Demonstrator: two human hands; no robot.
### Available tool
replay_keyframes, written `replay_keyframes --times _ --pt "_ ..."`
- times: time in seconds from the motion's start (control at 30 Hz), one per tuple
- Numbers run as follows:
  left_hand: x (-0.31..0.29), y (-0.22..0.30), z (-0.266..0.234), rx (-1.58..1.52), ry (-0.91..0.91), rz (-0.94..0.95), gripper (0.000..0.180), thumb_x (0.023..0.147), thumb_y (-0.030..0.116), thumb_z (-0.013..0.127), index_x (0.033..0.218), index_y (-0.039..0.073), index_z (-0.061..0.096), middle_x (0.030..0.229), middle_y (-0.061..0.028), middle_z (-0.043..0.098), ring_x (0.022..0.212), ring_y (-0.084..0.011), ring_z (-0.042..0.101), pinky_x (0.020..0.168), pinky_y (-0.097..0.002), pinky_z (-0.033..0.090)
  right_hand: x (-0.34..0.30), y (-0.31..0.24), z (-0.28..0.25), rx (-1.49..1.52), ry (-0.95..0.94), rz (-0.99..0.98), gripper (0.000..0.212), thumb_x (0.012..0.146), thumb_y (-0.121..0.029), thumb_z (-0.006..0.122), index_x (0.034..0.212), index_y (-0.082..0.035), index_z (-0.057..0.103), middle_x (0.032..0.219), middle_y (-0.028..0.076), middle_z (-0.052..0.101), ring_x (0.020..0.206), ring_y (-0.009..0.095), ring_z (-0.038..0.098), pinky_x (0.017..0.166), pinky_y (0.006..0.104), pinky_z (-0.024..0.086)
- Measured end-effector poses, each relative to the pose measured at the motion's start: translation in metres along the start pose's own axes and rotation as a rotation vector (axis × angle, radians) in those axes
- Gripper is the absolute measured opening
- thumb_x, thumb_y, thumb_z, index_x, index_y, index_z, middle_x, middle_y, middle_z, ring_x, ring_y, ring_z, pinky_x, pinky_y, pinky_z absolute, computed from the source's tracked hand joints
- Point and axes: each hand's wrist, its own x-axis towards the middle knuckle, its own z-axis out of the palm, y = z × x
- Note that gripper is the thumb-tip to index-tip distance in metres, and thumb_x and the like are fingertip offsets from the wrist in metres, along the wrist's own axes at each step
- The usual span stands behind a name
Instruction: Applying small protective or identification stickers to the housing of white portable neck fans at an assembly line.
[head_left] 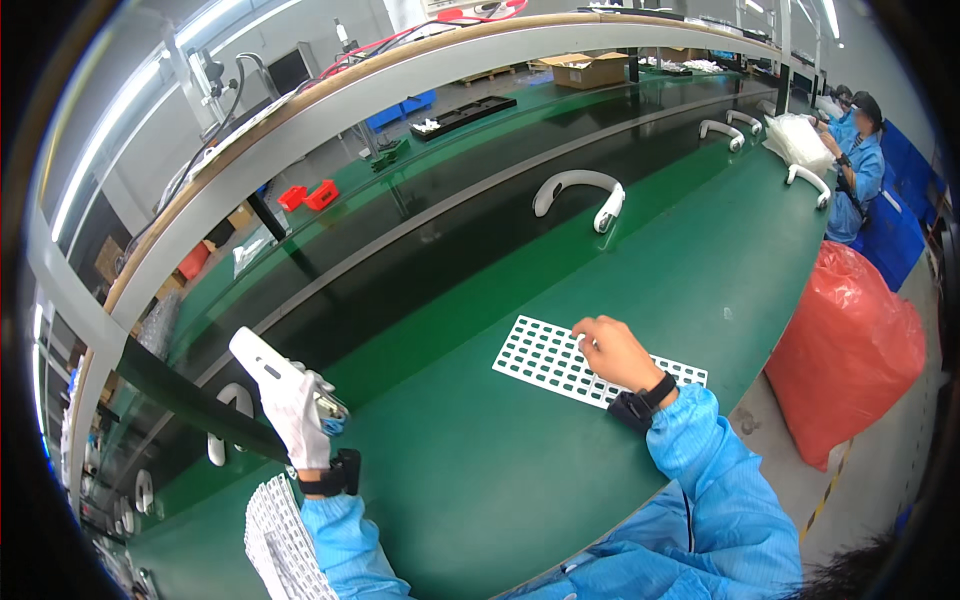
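Observation:
My left hand, in a white glove, is closed around a white plastic housing with a small dark slot. Metallic and blue parts show beside its fingers; whether they belong to the housing I cannot tell. My bare right hand is over a white sheet covered with rows of small dark rectangles. Its thumb and fingers are curled together in a pinch, and anything between the tips is too small to make out. The sheet lies flat on the green work surface, partly covered by the right hand and wrist.
A stack of similar sheets lies by my left forearm. White U-shaped devices sit along the dark conveyor belt and green surface. A metal post stands close left. At right are a red bag and a co-worker.

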Motion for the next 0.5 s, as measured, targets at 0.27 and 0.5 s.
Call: replay_keyframes --times 0.27,0.5 --pt "-0.098 0.061 0.070 -0.368 -0.294 -0.245 0.043 0.074 -0.004 0.067 0.110 -0.002 0.043 0.087 -0.0114 0.055 0.061 -0.0218 0.061 0.053 -0.0347 0.055 -0.021 0.032 0.004 -0.148 -0.140 -0.048 0.026 0.082 -0.005 0.064 0.108 -0.002 0.070 0.103 0.020 0.060 0.099 0.038 0.061 0.090 0.0427 0.050" --pt "-0.125 0.073 0.084 -0.321 -0.515 -0.476 0.018 0.088 0.001 0.063 0.099 -0.002 0.049 0.084 -0.0095 0.056 0.063 -0.0186 0.063 0.053 -0.0336 0.055 -0.023 0.020 0.003 -0.200 -0.131 -0.057 0.016 0.080 -0.007 0.068 0.095 -0.002 0.071 0.097 0.018 0.063 0.089 0.035 0.064 0.081 0.0416 0.053"
